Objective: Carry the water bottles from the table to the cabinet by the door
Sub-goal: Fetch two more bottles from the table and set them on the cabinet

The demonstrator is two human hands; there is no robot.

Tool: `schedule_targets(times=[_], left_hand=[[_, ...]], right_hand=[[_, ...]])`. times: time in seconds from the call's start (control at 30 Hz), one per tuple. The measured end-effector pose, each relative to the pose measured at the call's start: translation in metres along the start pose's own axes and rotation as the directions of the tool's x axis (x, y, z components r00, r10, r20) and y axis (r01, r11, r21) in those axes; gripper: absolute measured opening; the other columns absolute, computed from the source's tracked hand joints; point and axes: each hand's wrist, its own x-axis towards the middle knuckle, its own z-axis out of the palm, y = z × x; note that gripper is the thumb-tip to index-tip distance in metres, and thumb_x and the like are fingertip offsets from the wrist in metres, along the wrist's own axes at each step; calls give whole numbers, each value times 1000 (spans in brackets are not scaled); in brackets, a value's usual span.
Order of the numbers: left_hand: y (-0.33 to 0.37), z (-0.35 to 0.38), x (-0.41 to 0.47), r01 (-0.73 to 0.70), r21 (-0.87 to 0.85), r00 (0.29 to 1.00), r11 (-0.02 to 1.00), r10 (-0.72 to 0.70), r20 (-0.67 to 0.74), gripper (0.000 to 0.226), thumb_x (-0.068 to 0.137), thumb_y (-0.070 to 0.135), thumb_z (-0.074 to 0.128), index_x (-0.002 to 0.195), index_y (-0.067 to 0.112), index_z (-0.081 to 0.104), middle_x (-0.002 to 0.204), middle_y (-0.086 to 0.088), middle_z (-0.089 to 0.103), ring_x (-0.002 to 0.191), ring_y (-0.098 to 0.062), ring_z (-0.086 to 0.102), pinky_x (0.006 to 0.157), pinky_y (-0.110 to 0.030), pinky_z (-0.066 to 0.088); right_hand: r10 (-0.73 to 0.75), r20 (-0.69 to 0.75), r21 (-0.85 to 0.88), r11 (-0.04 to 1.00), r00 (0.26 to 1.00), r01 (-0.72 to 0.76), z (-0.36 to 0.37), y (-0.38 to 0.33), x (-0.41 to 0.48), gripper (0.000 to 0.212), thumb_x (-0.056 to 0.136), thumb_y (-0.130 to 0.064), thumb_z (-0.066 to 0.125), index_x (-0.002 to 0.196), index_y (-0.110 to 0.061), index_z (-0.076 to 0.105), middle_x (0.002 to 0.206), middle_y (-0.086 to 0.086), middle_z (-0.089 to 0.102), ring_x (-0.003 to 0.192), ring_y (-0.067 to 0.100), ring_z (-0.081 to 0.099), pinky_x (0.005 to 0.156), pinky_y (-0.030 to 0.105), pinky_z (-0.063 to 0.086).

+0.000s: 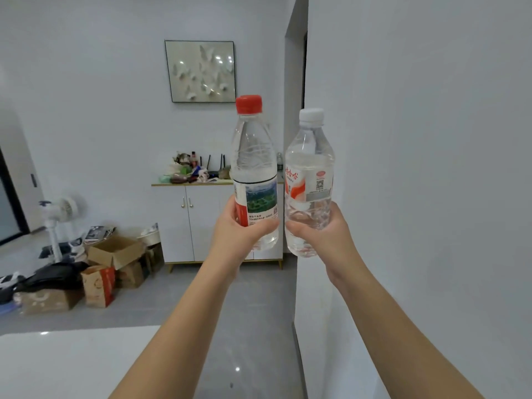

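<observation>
We hold both bottles roughly upright in the air ahead of us. Our left hand [244, 230] is wrapped round the lower body of the red-capped water bottle [254, 165], and our right hand [321, 236] round the lower body of the white-capped water bottle [309, 165], the two bottles just beside each other. Beyond them the white cabinet [198, 223] stands against the far wall with a cluttered top, under a framed butterfly picture [201, 72], with cardboard boxes [115, 251] and a white fan [62, 210] on the floor to its left. The white surface [72, 364] lies at the lower left, well apart from the bottles.
</observation>
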Motion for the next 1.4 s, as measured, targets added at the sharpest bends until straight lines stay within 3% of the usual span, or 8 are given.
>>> schedule_targets(times=[0.43,0.77,1.03,1.4], left_hand=[[-5,-9,18,0,-25,1000,1000,0,-17,47,73,5,81,96,38,56,84,22,72,79,3,68,64,-17,51],[-21,-26,59,29,22,999,999,-29,-21,46,71,6,82,99,34,59,92,10,73,92,-14,69,79,-37,58],[-49,-26,108,67,6,997,998,-66,-43,49,71,5,81,104,34,57,97,8,72,93,-13,69,74,-31,56],[-112,-11,240,73,33,993,997,-70,-92,50,70,4,82,101,34,58,95,10,73,90,-9,69,73,-25,54]], right_hand=[[36,-18,9,999,999,-35,8,4,24,55,72,-11,83,119,-23,56,108,-4,70,99,12,68,78,27,54],[56,-24,0,998,998,-56,23,16,62,54,73,-13,83,118,-24,56,110,-3,70,102,15,67,80,30,54],[72,-31,-6,997,997,-72,33,43,115,57,73,-12,84,121,-23,55,112,-3,69,104,15,66,86,31,54],[54,-64,40,998,997,-51,36,103,250,56,74,-8,82,120,-22,53,106,-6,68,94,5,66,70,18,51]])
